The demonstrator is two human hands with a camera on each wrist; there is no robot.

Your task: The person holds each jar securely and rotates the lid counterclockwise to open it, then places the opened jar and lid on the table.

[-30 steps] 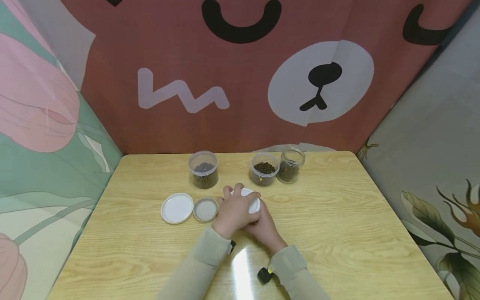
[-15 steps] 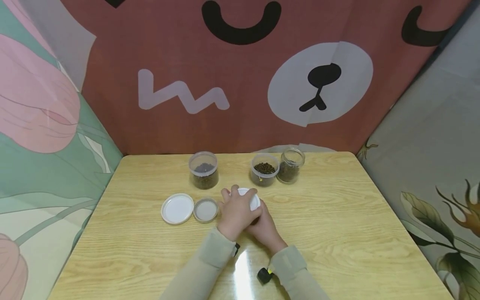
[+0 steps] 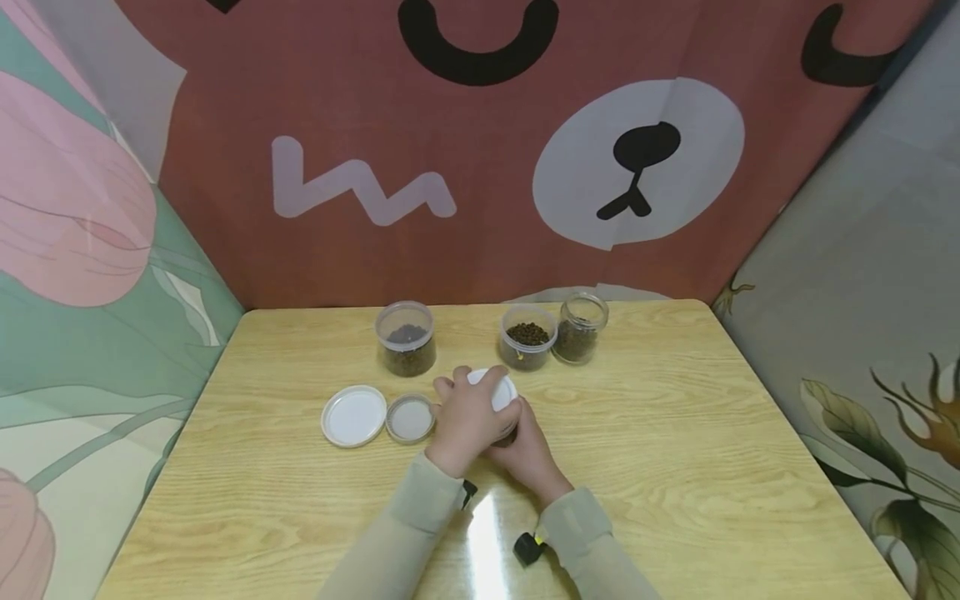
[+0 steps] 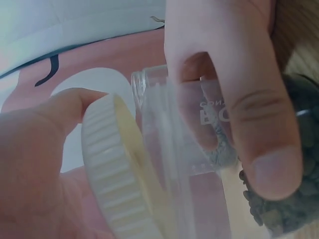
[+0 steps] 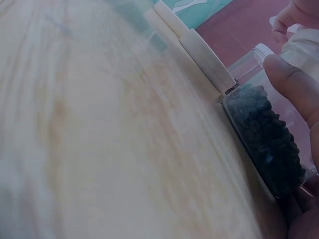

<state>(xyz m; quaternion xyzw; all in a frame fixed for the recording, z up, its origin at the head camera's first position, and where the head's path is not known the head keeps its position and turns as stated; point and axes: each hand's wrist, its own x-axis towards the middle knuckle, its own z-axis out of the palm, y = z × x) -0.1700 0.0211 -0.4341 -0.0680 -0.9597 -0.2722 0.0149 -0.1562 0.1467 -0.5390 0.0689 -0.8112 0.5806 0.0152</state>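
My left hand (image 3: 467,423) grips a white ridged lid (image 4: 112,164) by its edge, at the mouth of a clear jar (image 4: 207,186). In the left wrist view the lid is tilted, with part of its pale inner side showing. Around the jar's wall curl the fingers of my right hand (image 3: 534,454), the thumb (image 5: 294,87) lying along its side. Dark pellets (image 5: 264,142) fill the lower part of this jar. In the head view the hands hide most of it, and only the lid's white top shows between them.
Behind the hands stand a lidless plastic tub (image 3: 406,354) of dark grains, another tub (image 3: 527,358) of brown pellets and an open glass jar (image 3: 578,340) beside it. A large white lid (image 3: 354,416) and a smaller lid (image 3: 410,418) lie left on the wooden table (image 3: 697,467).
The left hand has shifted and turned slightly on the lid, whose top now sits a little further up and left in the head view. The right hand stays nearly still.
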